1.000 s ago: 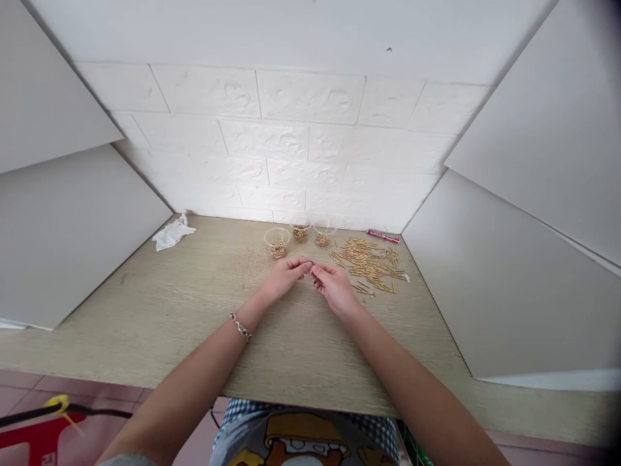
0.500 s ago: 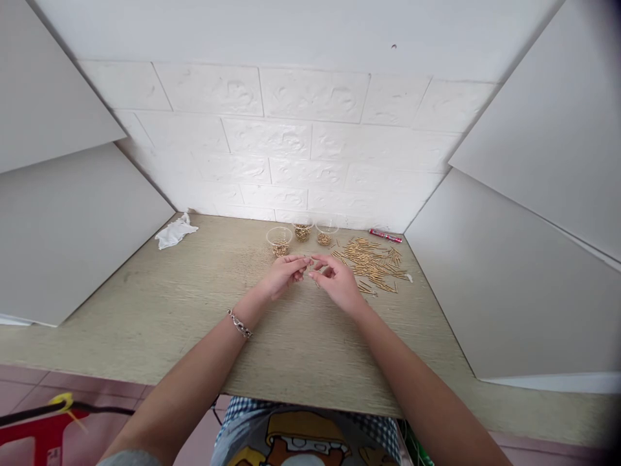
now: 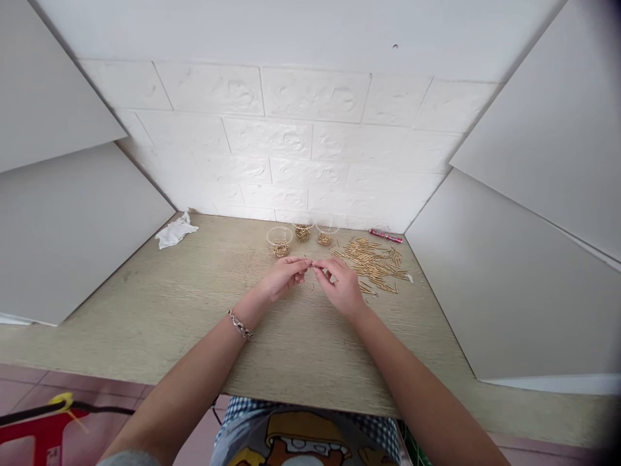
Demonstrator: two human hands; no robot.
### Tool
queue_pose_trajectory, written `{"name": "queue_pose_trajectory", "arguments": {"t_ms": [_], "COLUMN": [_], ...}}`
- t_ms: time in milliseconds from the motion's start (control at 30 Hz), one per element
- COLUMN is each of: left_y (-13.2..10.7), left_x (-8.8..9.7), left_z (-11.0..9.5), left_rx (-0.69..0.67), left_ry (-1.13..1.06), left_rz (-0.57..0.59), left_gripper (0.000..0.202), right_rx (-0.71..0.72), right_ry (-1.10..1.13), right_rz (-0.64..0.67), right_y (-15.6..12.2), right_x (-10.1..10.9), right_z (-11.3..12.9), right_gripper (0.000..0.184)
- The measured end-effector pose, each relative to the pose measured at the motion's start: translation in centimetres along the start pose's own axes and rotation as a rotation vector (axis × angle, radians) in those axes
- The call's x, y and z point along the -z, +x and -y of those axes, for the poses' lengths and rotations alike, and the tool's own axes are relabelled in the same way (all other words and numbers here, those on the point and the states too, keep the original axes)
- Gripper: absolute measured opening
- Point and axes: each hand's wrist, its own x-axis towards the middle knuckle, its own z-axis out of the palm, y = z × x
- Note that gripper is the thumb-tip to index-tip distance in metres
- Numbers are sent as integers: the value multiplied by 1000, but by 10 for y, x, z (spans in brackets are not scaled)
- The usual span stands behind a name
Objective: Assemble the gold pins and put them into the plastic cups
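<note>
Fingertip to fingertip, my left hand (image 3: 287, 275) and my right hand (image 3: 341, 283) meet low over the middle of the table. Thumb and fingers are pinched together on each hand, and whatever lies between them is too small and covered to make out. One short gold pin (image 3: 312, 286) lies on the tabletop just below the fingertips. Right of my right hand spreads a loose pile of thin gold rods (image 3: 371, 260). Behind my hands stand a clear cup of small gold pieces (image 3: 280, 248), a second such cup (image 3: 303, 233) and a third one (image 3: 325, 238).
A crumpled white tissue (image 3: 176, 231) lies at the table's back left, and a red tube-shaped packet (image 3: 385, 236) at the back right. Grey panels flank the table (image 3: 194, 336) on both sides, with a white brick-patterned wall (image 3: 286, 139) behind.
The fingertips of both hands have come together, the right thumb having shifted up. A thin piece seen between them earlier is now covered. The short pin below them shows more plainly.
</note>
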Motion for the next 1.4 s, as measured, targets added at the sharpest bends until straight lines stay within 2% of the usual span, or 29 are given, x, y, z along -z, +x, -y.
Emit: {"name": "queue_pose_trajectory", "arguments": {"t_ms": [133, 367, 500, 700, 867, 1100, 1400], "left_y": [-1, 0, 1, 1, 2, 2, 2], "left_x": [-1, 0, 0, -1, -1, -1, -2], "left_z": [0, 1, 2, 3, 6, 8, 9], "left_rx": [11, 17, 18, 26, 57, 62, 94], "left_ry": [19, 82, 92, 48, 13, -10, -120], "left_rz": [23, 55, 78, 28, 30, 36, -13], "left_gripper": [24, 28, 29, 30, 28, 28, 23], "right_rx": [-166, -288, -285, -184, -169, -158, -179], "right_ry": [81, 111, 91, -15, -81, -78, -34], "right_rz": [-53, 38, 30, 46, 60, 60, 71], "right_y": [2, 4, 3, 0, 0, 0, 0], "right_x": [0, 2, -1, -4, -4, -4, -6], "right_z": [1, 4, 1, -3, -3, -4, -3], "right_gripper": [16, 17, 18, 24, 27, 28, 21]}}
